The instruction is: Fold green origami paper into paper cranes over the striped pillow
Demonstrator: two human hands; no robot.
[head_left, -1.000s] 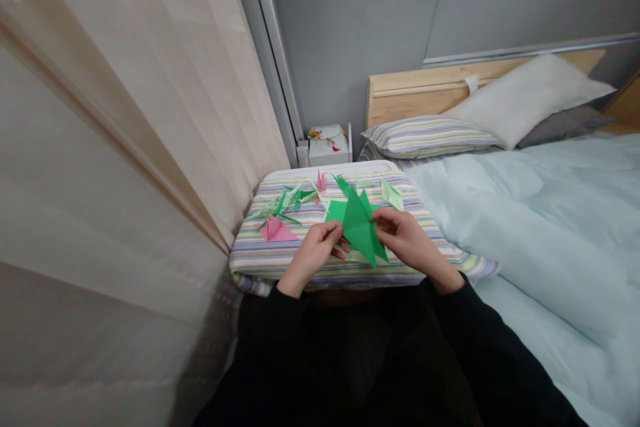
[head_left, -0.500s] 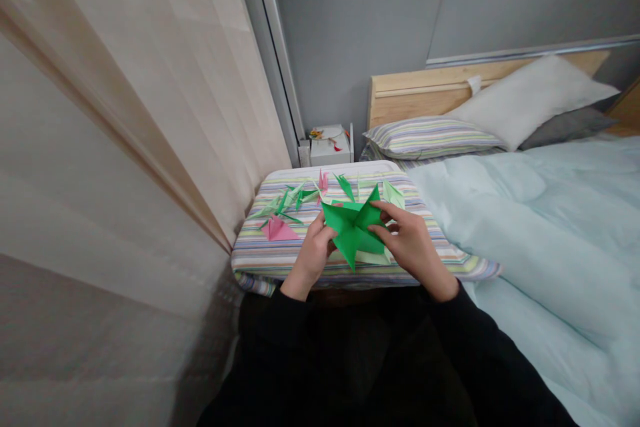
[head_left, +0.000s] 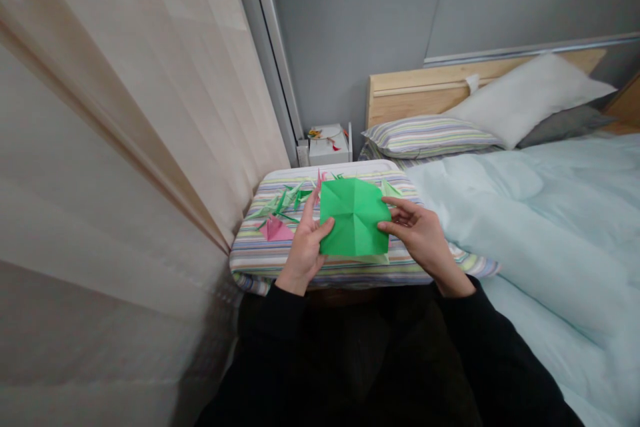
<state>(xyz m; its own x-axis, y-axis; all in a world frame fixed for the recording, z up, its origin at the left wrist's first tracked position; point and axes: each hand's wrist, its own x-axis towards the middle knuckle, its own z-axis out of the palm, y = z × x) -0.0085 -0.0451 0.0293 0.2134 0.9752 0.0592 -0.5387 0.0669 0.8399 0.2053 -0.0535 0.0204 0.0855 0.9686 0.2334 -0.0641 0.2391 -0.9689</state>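
Observation:
A square of bright green origami paper (head_left: 354, 219) is spread nearly flat above a striped cushion, with creases radiating from its centre. My left hand (head_left: 306, 247) grips its lower left edge, the thumb lying on the sheet. My right hand (head_left: 415, 233) pinches the right edge between thumb and fingers. Pale green paper (head_left: 373, 259) shows beneath the sheet's lower edge. Left of my left hand lie a pink paper crane (head_left: 276, 229) and green folded paper cranes (head_left: 285, 203). The square hides part of the cushion.
The striped cushion (head_left: 255, 263) sits at the foot of a bed with a pale blue duvet (head_left: 530, 227). Pillows lean on a wooden headboard (head_left: 425, 83). A white box (head_left: 329, 148) stands beyond the cushion. A beige curtain (head_left: 125, 147) hangs to the left.
The green paper has been opened from a spiky folded shape into a flat creased square. My hands have moved apart, holding its opposite edges.

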